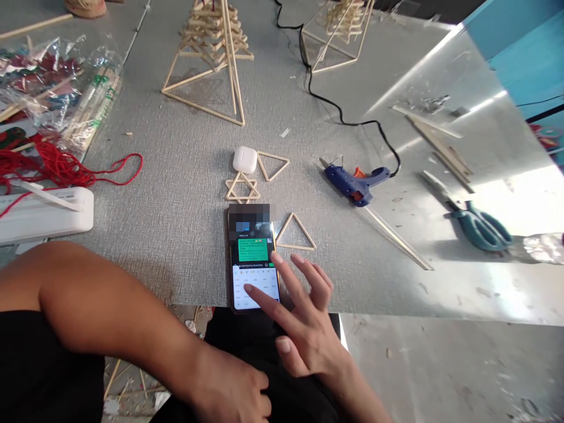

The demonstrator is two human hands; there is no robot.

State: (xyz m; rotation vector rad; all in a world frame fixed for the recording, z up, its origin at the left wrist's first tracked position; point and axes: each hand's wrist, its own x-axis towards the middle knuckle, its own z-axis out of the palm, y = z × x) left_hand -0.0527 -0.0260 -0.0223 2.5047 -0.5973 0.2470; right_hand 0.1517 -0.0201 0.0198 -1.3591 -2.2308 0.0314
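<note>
Smartphone [254,258] in a dark case, lit screen, lies face up on a textured silver-grey tabletop [176,153], its bottom end at the near edge. Screen shows a green message bubble above a pale keyboard; top part is pixelated.

Right hand [311,329]: nothing grasped. Fingers spread, index extended over the keyboard, tip at the glass; whether it presses cannot be told. Middle fingertip sits by the phone's right edge, thumb apart from it.

Left hand [233,388]: low over dark clothing, back upward, fingers curled loosely. Underside hidden, so cannot tell whether it grips anything. Forearm reaches in from the left.

Just beyond the phone: six-pointed star of pale wooden sticks [242,198], then glossy white rounded case [245,159]. Small stick triangle [278,170] lies just right of the case; second stick triangle [304,231] lies beside the phone's right edge.

Further right: blue glue gun with orange trigger [361,188], black cord [326,101] running up the table, translucent stick [400,239] projecting from its rear. Beyond it, teal-handled scissors [480,229] and thin flat strips [440,150].

Far side: large pyramid-like stick frame [202,107] with stacked sticks inside; similar frame [335,65] to its right.

Left side: clear plastic bags [44,76], tangled red yarn [66,167], long white plastic block [53,214] with yarn across it.
</note>
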